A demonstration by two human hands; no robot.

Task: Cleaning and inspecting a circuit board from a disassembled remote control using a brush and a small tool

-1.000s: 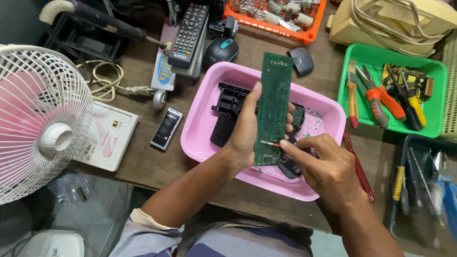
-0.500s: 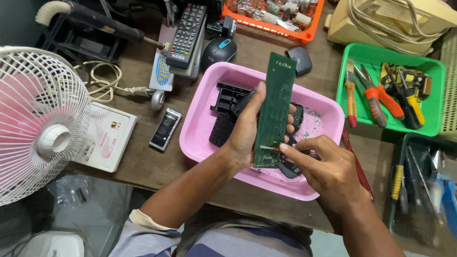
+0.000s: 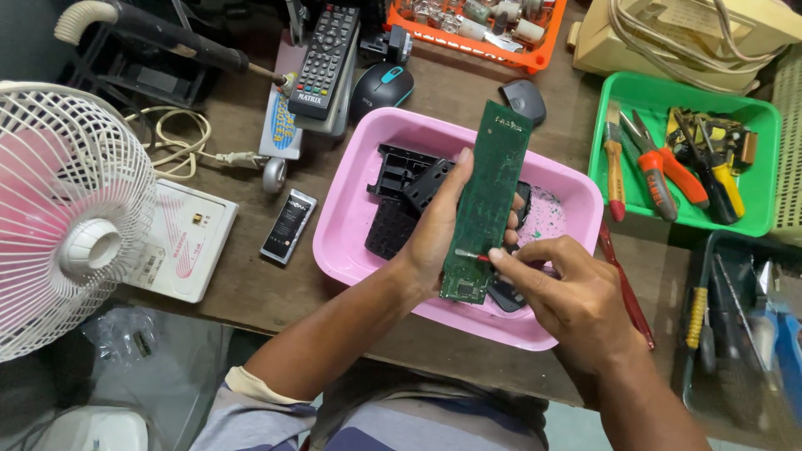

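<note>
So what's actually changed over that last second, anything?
Very little. The right hand has slid its thin red-tipped tool slightly up the lower part of the green circuit board. The left hand still holds the board upright over the pink tub, with no change of grip. The black plastic parts in the tub and the green tool tray stayed put.

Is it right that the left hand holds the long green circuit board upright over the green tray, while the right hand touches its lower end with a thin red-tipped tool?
Not quite: the head view shows the green circuit board held over the pink tray, not the green one. The rest holds: the left hand has it in its grip, and the right hand puts a thin red-tipped tool to its lower end.
</note>
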